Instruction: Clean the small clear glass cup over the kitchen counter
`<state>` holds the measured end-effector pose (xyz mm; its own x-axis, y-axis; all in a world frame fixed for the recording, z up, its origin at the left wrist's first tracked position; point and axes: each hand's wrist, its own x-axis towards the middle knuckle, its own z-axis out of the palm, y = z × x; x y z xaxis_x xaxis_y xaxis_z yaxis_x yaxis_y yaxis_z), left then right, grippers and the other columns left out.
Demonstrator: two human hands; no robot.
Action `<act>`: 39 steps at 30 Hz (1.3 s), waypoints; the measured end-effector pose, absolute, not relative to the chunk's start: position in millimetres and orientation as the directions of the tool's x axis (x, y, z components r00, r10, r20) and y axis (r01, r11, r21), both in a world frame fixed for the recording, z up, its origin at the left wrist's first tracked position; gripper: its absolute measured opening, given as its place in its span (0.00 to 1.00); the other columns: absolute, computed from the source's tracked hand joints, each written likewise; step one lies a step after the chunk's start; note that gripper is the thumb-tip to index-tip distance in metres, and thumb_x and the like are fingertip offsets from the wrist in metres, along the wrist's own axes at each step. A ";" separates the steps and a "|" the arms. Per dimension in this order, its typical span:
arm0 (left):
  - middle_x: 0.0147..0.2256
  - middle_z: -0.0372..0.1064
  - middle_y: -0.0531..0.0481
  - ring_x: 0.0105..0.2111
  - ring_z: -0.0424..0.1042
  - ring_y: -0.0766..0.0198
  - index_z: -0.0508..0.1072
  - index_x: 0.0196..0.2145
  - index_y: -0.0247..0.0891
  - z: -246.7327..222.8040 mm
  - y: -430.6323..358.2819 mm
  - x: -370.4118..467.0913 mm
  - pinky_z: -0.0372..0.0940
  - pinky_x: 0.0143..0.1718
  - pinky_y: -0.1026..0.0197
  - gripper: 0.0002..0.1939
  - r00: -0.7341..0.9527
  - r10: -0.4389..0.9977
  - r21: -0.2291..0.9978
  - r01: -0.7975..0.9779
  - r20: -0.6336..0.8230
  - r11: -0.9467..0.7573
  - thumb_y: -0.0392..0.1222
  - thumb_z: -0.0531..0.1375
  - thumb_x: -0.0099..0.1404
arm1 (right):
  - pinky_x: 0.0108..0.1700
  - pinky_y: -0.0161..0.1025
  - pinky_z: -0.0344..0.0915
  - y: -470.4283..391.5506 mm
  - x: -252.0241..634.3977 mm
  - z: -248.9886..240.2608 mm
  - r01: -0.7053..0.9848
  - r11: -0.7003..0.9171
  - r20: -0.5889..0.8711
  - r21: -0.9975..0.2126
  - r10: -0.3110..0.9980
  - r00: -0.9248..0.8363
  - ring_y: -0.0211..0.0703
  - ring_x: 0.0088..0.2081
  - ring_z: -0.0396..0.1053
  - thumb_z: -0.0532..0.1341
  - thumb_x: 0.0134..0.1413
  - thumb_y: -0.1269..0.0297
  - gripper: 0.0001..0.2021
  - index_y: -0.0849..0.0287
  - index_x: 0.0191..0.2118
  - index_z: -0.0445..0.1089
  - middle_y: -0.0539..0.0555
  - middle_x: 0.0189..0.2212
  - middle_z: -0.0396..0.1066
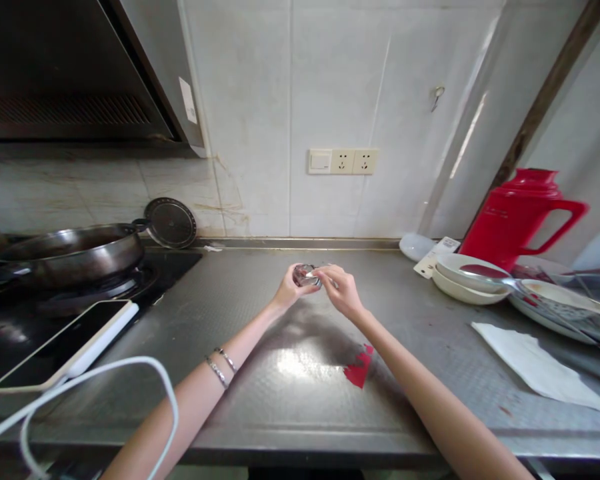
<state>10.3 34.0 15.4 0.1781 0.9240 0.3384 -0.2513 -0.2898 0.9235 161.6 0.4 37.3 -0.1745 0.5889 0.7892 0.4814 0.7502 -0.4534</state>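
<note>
My left hand (291, 288) is closed around a small clear glass jar (303, 275), raised above the steel counter. Something reddish shows inside the glass. At the jar's mouth, my right hand (339, 287) is closed in a pinch, its fingertips close to the rim. A small white bit (310, 274) shows at those fingertips, too small to name. Below the hands, a torn red scrap (359, 368) lies on the counter (280, 400).
On the left are a gas stove with a steel pan (85, 257) and a phone (65, 347) with a white cable (125, 362). To the right stand stacked bowls (467, 293), a red thermos (513, 217), plates and a white paper napkin (535, 360). Sockets (343, 161) are on the wall.
</note>
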 end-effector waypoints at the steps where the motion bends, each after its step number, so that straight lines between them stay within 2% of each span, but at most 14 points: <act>1: 0.38 0.68 0.49 0.38 0.69 0.62 0.63 0.43 0.37 15.7 33.9 10.0 0.61 0.46 0.57 0.39 0.174 0.924 0.923 -0.244 0.342 -0.296 0.41 0.75 0.34 | 0.55 0.49 0.59 0.1 160.8 36.7 0.497 0.763 0.796 -0.413 0.568 -0.210 0.45 0.41 0.73 0.52 0.63 0.61 0.13 0.53 0.37 0.74 0.55 0.37 0.77; 3: 0.38 0.67 0.49 0.38 0.68 0.63 0.63 0.43 0.36 15.3 33.3 9.9 0.61 0.44 0.58 0.39 0.166 0.926 0.926 -0.236 0.338 -0.296 0.42 0.75 0.34 | 0.58 0.51 0.55 -1.0 160.1 35.9 0.525 0.780 0.803 -0.341 0.531 -0.269 0.43 0.41 0.73 0.51 0.63 0.64 0.12 0.53 0.38 0.73 0.54 0.37 0.77; 8: 0.36 0.67 0.50 0.35 0.68 0.64 0.64 0.43 0.35 11.8 36.5 7.4 0.63 0.41 0.59 0.37 0.148 0.934 0.928 -0.238 0.325 -0.286 0.43 0.75 0.36 | 0.57 0.51 0.57 -7.5 160.3 38.5 0.577 0.802 0.829 -0.156 0.424 -0.365 0.42 0.39 0.72 0.51 0.62 0.68 0.11 0.55 0.35 0.71 0.54 0.35 0.76; 11: 0.36 0.67 0.50 0.36 0.69 0.63 0.65 0.42 0.35 10.6 42.1 3.6 0.63 0.42 0.59 0.36 0.129 0.928 0.917 -0.249 0.350 -0.311 0.43 0.75 0.36 | 0.57 0.51 0.56 -11.5 159.3 40.3 0.575 0.811 0.822 -0.102 0.395 -0.411 0.43 0.38 0.72 0.52 0.61 0.69 0.11 0.55 0.34 0.70 0.54 0.33 0.76; 14: 0.37 0.68 0.49 0.38 0.69 0.62 0.65 0.44 0.35 10.5 45.6 1.9 0.63 0.44 0.58 0.37 0.151 0.916 0.915 -0.229 0.371 -0.333 0.42 0.75 0.36 | 0.58 0.51 0.55 -13.1 158.1 42.3 0.550 0.816 0.851 -0.175 0.407 -0.332 0.43 0.39 0.72 0.51 0.62 0.68 0.11 0.54 0.36 0.71 0.54 0.34 0.76; 19: 0.38 0.68 0.49 0.38 0.69 0.62 0.65 0.46 0.36 10.4 40.2 7.2 0.62 0.45 0.57 0.41 0.232 0.904 0.920 -0.251 0.360 -0.301 0.37 0.75 0.33 | 0.49 0.46 0.63 -8.6 159.2 47.8 0.555 0.715 0.863 -0.426 0.504 0.014 0.47 0.42 0.71 0.50 0.64 0.61 0.14 0.54 0.38 0.73 0.56 0.37 0.76; 23: 0.38 0.68 0.49 0.39 0.70 0.61 0.64 0.48 0.37 9.2 30.4 15.0 0.63 0.44 0.57 0.43 0.260 0.904 0.926 -0.262 0.339 -0.272 0.34 0.74 0.33 | 0.45 0.44 0.66 -0.2 160.5 45.4 0.535 0.660 0.799 -0.528 0.599 0.050 0.48 0.39 0.72 0.52 0.63 0.57 0.15 0.54 0.38 0.75 0.56 0.36 0.77; 26: 0.38 0.68 0.49 0.39 0.70 0.61 0.64 0.47 0.37 8.3 23.3 21.2 0.65 0.41 0.60 0.41 0.312 0.884 0.923 -0.281 0.348 -0.264 0.32 0.74 0.33 | 0.51 0.46 0.64 4.4 160.1 40.6 0.525 0.678 0.780 -0.515 0.625 -0.042 0.47 0.39 0.73 0.52 0.62 0.58 0.14 0.53 0.38 0.75 0.54 0.36 0.78; 29: 0.35 0.69 0.50 0.35 0.71 0.62 0.64 0.43 0.36 7.0 18.8 26.4 0.66 0.37 0.61 0.37 0.372 0.868 0.932 -0.273 0.330 -0.237 0.31 0.73 0.34 | 0.57 0.49 0.61 5.6 158.8 37.2 0.536 0.704 0.770 -0.465 0.621 -0.148 0.45 0.40 0.74 0.51 0.62 0.60 0.14 0.51 0.39 0.75 0.51 0.35 0.78; 33: 0.33 0.69 0.50 0.33 0.71 0.62 0.65 0.42 0.35 5.0 19.2 28.7 0.66 0.36 0.61 0.33 0.368 0.873 0.936 -0.262 0.321 -0.234 0.29 0.70 0.37 | 0.59 0.51 0.60 3.0 154.7 34.9 0.517 0.754 0.744 -0.405 0.601 -0.292 0.44 0.42 0.74 0.51 0.63 0.62 0.14 0.51 0.43 0.74 0.50 0.39 0.77; 36: 0.38 0.70 0.48 0.36 0.71 0.61 0.64 0.46 0.35 4.4 22.3 27.1 0.65 0.39 0.60 0.36 0.304 0.891 0.928 -0.263 0.338 -0.262 0.29 0.70 0.37 | 0.61 0.53 0.58 0.3 150.4 34.0 0.517 0.768 0.751 -0.377 0.581 -0.315 0.43 0.41 0.75 0.50 0.63 0.62 0.15 0.52 0.45 0.74 0.50 0.39 0.77; 39: 0.42 0.70 0.45 0.39 0.71 0.60 0.62 0.50 0.34 4.2 24.5 24.9 0.65 0.42 0.60 0.42 0.276 0.907 0.929 -0.279 0.319 -0.242 0.29 0.71 0.36 | 0.62 0.52 0.58 -0.8 148.3 33.3 0.503 0.776 0.761 -0.379 0.572 -0.308 0.41 0.35 0.76 0.50 0.64 0.62 0.15 0.53 0.42 0.75 0.48 0.34 0.77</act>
